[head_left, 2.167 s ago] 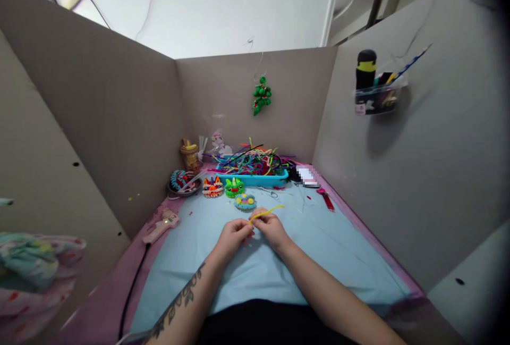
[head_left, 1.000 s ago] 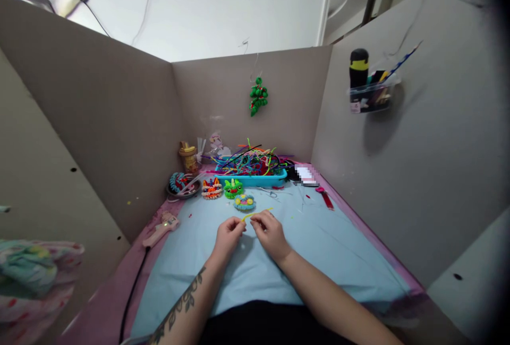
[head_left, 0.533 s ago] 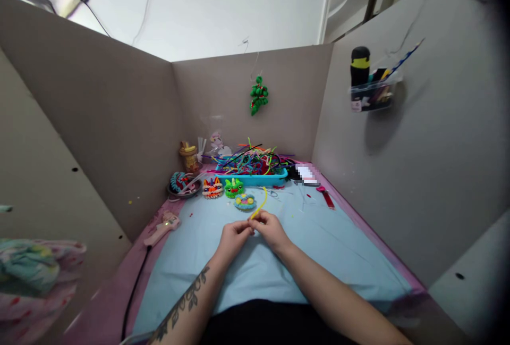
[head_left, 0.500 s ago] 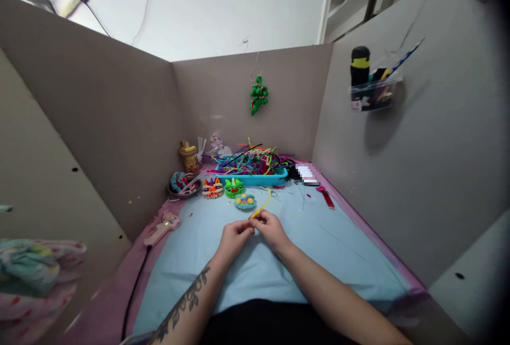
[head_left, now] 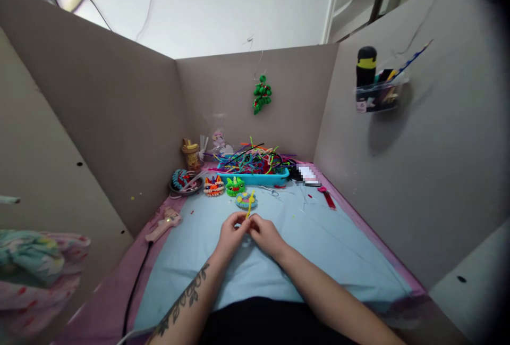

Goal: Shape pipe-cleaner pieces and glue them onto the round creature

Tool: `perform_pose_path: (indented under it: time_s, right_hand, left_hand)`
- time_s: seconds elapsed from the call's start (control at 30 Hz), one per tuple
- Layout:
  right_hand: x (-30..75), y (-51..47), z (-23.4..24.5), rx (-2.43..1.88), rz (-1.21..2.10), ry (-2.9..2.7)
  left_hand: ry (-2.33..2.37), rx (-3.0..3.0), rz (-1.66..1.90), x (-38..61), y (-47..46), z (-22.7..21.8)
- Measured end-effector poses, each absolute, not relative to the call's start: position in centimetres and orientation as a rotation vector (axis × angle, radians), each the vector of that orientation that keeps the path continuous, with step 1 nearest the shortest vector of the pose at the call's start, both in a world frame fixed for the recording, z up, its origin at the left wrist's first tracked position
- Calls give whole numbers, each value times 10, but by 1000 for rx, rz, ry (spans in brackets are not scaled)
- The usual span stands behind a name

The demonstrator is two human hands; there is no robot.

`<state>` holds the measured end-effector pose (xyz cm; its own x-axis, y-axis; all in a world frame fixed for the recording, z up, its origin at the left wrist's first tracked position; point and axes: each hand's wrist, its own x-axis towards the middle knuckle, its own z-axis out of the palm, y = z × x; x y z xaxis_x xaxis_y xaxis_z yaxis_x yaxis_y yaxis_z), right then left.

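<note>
My left hand [head_left: 230,235] and my right hand [head_left: 264,234] meet over the light blue mat [head_left: 326,244], fingers pinched together on a short yellow pipe cleaner [head_left: 249,204]. Its free end sticks up and away from the fingertips. Just beyond my hands lies a round blue pipe-cleaner figure [head_left: 244,201], with a green one [head_left: 235,186] and an orange one [head_left: 214,186] behind it.
A blue tray [head_left: 258,177] heaped with coloured pipe cleaners stands at the back. A pink glue gun [head_left: 163,224] with its black cord lies left, a small bowl [head_left: 184,183] near it. Red cutters [head_left: 328,199] lie right. Grey cardboard walls enclose the desk; a green ornament [head_left: 262,93] hangs on the back one.
The yellow pipe cleaner's free end has swung from pointing right to standing nearly upright, and it looks shorter. Both hands stay together at the same spot.
</note>
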<state>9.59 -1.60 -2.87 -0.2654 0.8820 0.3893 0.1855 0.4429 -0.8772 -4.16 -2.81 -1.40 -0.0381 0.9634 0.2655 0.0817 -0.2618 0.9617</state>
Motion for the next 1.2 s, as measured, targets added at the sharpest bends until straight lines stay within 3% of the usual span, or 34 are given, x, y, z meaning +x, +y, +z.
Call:
perform_pose_path:
  time_s: [0.6,1.2]
  right_hand:
    - [101,-3,-22,-932,1073,-1452]
    - [100,-12,-26,-1007,643,-1910]
  left_hand:
    - [1007,1025,1351,-42,-22,-21]
    - [1213,1315,1479,-47,-25,-19]
